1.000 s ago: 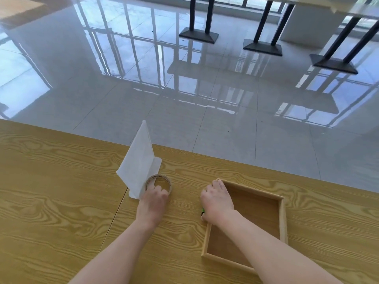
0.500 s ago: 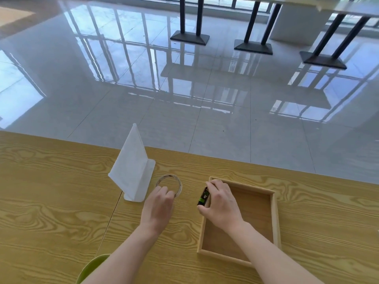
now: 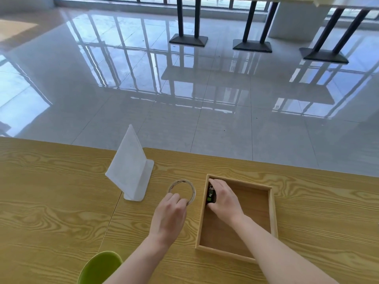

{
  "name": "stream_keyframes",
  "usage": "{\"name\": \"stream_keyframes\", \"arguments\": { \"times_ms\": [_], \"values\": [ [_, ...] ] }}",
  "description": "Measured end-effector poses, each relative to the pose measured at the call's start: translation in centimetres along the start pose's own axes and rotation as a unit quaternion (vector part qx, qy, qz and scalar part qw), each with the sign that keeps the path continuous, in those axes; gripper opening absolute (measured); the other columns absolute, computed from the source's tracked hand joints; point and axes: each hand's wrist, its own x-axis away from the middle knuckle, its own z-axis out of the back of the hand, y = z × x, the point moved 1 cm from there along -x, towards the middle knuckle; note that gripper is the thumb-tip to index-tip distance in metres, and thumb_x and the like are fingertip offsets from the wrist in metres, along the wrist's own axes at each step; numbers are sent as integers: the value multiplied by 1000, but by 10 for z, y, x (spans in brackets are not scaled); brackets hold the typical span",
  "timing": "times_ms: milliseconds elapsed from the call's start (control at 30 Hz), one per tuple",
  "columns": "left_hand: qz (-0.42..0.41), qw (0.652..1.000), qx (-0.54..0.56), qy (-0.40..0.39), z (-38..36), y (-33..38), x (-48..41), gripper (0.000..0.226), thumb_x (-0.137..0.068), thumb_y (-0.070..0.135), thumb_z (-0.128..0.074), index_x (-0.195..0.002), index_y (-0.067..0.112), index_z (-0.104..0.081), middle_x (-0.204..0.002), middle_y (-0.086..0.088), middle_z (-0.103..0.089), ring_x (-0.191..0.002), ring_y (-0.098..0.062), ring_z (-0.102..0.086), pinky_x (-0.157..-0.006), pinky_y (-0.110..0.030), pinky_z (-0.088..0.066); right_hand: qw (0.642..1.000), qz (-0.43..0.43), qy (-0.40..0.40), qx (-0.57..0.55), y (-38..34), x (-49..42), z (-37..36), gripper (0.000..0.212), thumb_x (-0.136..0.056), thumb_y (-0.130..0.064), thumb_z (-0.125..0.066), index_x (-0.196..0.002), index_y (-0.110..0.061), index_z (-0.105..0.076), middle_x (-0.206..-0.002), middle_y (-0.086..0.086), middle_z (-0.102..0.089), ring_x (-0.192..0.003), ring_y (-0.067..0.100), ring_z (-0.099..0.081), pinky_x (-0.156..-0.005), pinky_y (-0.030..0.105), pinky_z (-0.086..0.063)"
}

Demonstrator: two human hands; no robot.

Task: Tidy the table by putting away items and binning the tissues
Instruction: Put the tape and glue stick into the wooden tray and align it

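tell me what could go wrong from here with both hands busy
1. The left hand pinches only the near edge of the thin tape ring; it may slip as it lifts.
2. The white sign stand stands close beside the ring, so a sweep could topple it.
3. The right hand presses the small black item against the wooden tray wall, which may shift.

glossy tiled floor (image 3: 205, 119) reflecting window bars, black table legs (image 3: 188, 19) standing on flat bases far back, green chair edge (image 3: 98, 267) showing below the tabletop (image 3: 51, 201)
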Motion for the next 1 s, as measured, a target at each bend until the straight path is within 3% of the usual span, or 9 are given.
{"name": "stream_keyframes", "arguments": {
  "times_ms": [133,200,267,367,500,667,800,933,1000],
  "values": [
    [-37,999,0,3,-1,12,-1,14,-91,9,-57,-91,14,-70,-84,0,-63,-83,-19,-53,-71,-33,-50,994,-16,79,-70,6,17,9,58,-86,-14,-75,-140,-14,-53,-135,-3,-57,-121,14,-57,-101,31,-51],
    [-62,998,-8,-2,-2,24,-4,13,-88,7,-60,-88,15,-70,-81,0,-62,-80,-18,-53,-69,-32,-50,975,-68,86,-193,5,30,18,32,-92,-31,-69,-122,-21,-66,-104,-8,-71,-92,8,-67,-80,28,-58],
    [-107,994,-22,-3,-6,39,-7,13,-78,3,-68,-76,16,-68,-71,0,-59,-71,-18,-53,-61,-31,-50,928,-111,51,-352,3,40,24,25,-89,-45,-69,-106,-27,-73,-82,0,-75,-73,15,-71,-66,34,-62],
    [-174,984,-42,6,-14,62,-12,20,-68,3,-76,-69,18,-63,-67,2,-57,-66,-18,-54,-55,-30,-49,918,-145,68,-363,10,48,29,20,-87,-27,-75,-107,-25,-71,-75,3,-75,-63,20,-72,-58,38,-63],
    [-200,979,-35,13,-27,78,-11,22,-71,6,-75,-90,16,-70,-84,0,-63,-80,-19,-59,-67,-30,-54,912,-225,115,-324,34,51,34,19,-87,-14,-73,-105,-19,-71,-75,3,-75,-59,19,-73,-64,46,-63],
    [-103,994,21,-14,-34,66,0,49,-74,5,-74,-122,12,-64,-108,-5,-64,-96,-21,-62,-76,-30,-57,915,-274,141,-262,63,51,39,18,-92,-20,-68,-109,-26,-68,-86,1,-70,-52,12,-71,-64,39,-62],
    [-2,997,39,-60,-46,48,12,63,-94,24,-57,-150,16,-31,-148,-6,-38,-135,-19,-37,-106,-25,-39,919,-289,123,-240,65,49,32,20,-93,-23,-66,-113,-28,-66,-92,-4,-66,-53,8,-71,-61,32,-60],
    [51,991,105,-62,-53,46,12,68,-92,29,-59,-151,20,-25,-142,3,-43,-128,-11,-44,-101,-18,-36,915,-297,108,-250,61,47,24,31,-94,-20,-66,-125,-17,-64,-101,-3,-62,-55,9,-72,-56,21,-55],
    [59,990,111,-57,-55,46,9,68,-92,30,-59,-151,20,-25,-136,5,-47,-122,-9,-49,-97,-18,-38,932,-277,104,-209,58,48,23,40,-93,-25,-67,-131,-14,-60,-109,0,-58,-60,12,-73,-61,23,-58]
  ]
}}
